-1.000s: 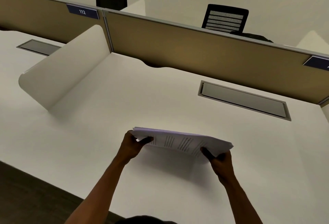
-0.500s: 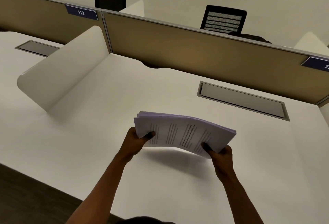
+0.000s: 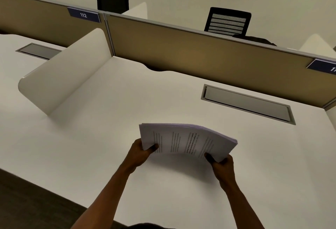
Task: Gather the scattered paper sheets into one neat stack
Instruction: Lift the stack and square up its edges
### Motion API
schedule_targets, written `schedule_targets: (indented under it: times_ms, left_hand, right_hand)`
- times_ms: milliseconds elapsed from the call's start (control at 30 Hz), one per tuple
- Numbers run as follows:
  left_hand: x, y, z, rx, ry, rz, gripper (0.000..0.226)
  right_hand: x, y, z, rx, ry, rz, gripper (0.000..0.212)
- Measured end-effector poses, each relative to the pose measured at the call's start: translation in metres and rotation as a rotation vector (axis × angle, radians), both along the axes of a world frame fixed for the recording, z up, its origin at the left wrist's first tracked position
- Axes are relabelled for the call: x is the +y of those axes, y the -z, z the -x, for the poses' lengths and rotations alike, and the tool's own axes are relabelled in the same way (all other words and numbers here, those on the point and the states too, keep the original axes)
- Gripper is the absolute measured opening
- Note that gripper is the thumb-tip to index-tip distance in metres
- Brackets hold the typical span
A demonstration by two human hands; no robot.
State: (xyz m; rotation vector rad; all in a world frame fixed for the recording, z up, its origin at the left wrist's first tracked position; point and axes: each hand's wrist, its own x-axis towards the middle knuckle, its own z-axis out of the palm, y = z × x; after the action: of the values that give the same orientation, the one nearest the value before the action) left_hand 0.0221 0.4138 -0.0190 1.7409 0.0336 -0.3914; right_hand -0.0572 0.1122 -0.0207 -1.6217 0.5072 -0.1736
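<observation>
A wide white desk [image 3: 109, 137] fills most of the view, bounded at the back by a tan partition [image 3: 200, 54] and on the left by a curved white divider [image 3: 61, 76]. Set flush in the desk near the partition is a shut grey cable tray [image 3: 247, 104]; whatever it holds is hidden. Above the near middle of the desk, a stack of printed paper sheets [image 3: 185, 141] is held up, bowed, its printed face toward the camera, clear of the desk. The left hand [image 3: 140, 153] grips its lower left corner and the right hand [image 3: 222, 165] its lower right corner, fingers [image 3: 209, 157] closed on the paper.
</observation>
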Motion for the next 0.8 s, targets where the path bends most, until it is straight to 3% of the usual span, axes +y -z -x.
schedule_targets:
  times_ms: [100,200,300,400,533,600,633,733,800]
  left_hand:
    - [0.012,-0.039,-0.008,-0.209,-0.099,0.007,0.087]
    - [0.021,-0.101,-0.034,-0.587,-0.077,-0.311,0.108]
    - [-0.003,-0.147,-0.049,-0.799,0.234,-0.550,0.098]
    - [-0.032,-0.163,-0.055,-0.750,0.415,-0.597,0.088]
    - [-0.027,-0.152,-0.054,-0.585,0.406,-0.394,0.020]
    - [-0.017,-0.143,-0.050,-0.541,0.304,-0.254,0.012]
    - [-0.013,-0.140,-0.048,-0.514,0.255,-0.170,0.011]
    - [-0.011,-0.129,-0.042,-0.397,0.100,0.103,0.012]
    - [-0.016,-0.119,-0.036,-0.329,0.026,0.222,0.013]
  right_hand:
    - [-0.011,-0.018,-0.005,-0.008,-0.040,0.144,0.029]
    - [-0.016,-0.061,-0.024,-0.059,-0.126,0.309,0.028]
    - [-0.028,-0.098,-0.028,-0.120,-0.277,0.488,0.028]
    - [-0.032,-0.135,-0.032,-0.132,-0.397,0.626,0.025]
    - [-0.011,-0.181,-0.052,-0.149,-0.623,0.690,0.028]
    - [-0.019,-0.199,-0.056,-0.145,-0.790,0.542,0.020]
    - [-0.030,-0.205,-0.056,-0.167,-0.840,0.409,0.035]
    - [-0.058,-0.196,-0.050,-0.201,-0.791,-0.056,0.106]
    - [-0.054,-0.170,-0.041,-0.157,-0.822,-0.161,0.128]
